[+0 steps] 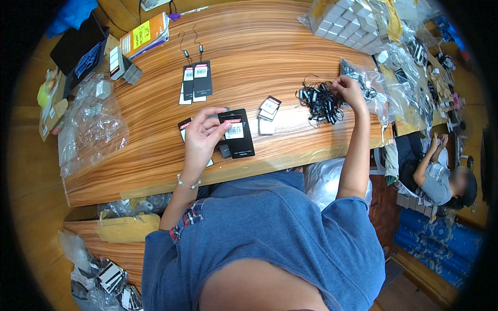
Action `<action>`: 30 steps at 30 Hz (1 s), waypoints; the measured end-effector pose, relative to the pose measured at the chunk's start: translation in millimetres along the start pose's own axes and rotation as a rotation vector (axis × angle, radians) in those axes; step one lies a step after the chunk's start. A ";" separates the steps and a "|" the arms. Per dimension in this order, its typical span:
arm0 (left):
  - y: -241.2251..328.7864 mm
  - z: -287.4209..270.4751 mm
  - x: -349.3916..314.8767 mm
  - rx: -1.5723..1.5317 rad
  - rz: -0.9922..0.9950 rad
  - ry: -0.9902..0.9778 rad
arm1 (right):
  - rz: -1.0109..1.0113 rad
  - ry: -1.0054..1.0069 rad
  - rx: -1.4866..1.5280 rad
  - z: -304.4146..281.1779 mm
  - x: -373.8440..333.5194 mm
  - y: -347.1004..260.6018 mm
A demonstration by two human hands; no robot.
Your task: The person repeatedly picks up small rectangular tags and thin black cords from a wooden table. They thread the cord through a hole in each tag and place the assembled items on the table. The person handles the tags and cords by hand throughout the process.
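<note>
My left hand (201, 137) pinches a black hang tag (238, 142) between thumb and fingers. The tag bears a red-and-white sticker, and a greyish card edge shows behind it. Partly covered by this hand, more tags (183, 126) lie on the table. To the right, my right hand (350, 90) is closed at the edge of a tangled pile of black tag strings (320, 103), with a string at its fingertips. Between the hands sits a small stack of stickered cards (270, 106). Farther off lie black tags with strings attached (202, 80).
A clear plastic bag (381, 85) lies beside the string pile. Many small white boxes (342, 26) stand at the far right. On the left are crumpled plastic (96, 132), a card stack (122, 67) and folders (145, 36). Another person (438, 176) sits at the right.
</note>
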State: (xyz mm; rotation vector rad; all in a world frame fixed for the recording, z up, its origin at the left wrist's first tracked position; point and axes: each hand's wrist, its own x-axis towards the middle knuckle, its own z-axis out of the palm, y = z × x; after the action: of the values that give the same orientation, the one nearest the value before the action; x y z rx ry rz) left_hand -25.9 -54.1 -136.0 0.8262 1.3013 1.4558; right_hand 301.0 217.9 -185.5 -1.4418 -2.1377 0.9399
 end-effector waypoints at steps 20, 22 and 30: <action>3.8 -0.6 -1.4 -0.016 -0.022 -0.044 | 0.070 -0.043 0.386 -31.0 -22.6 -40.6; 3.1 0.7 -1.2 -0.022 -0.031 -0.037 | 0.059 -0.047 0.452 -31.9 -24.2 -44.8; 1.3 -1.8 -0.8 -0.012 -0.029 -0.069 | -0.032 0.104 0.289 -34.8 -38.6 -58.6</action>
State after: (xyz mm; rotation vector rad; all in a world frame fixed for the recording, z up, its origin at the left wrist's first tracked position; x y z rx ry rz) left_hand -27.7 -55.4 -134.9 0.8390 1.2466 1.3997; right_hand 300.2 178.9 -117.6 -1.2810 -1.8568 1.0858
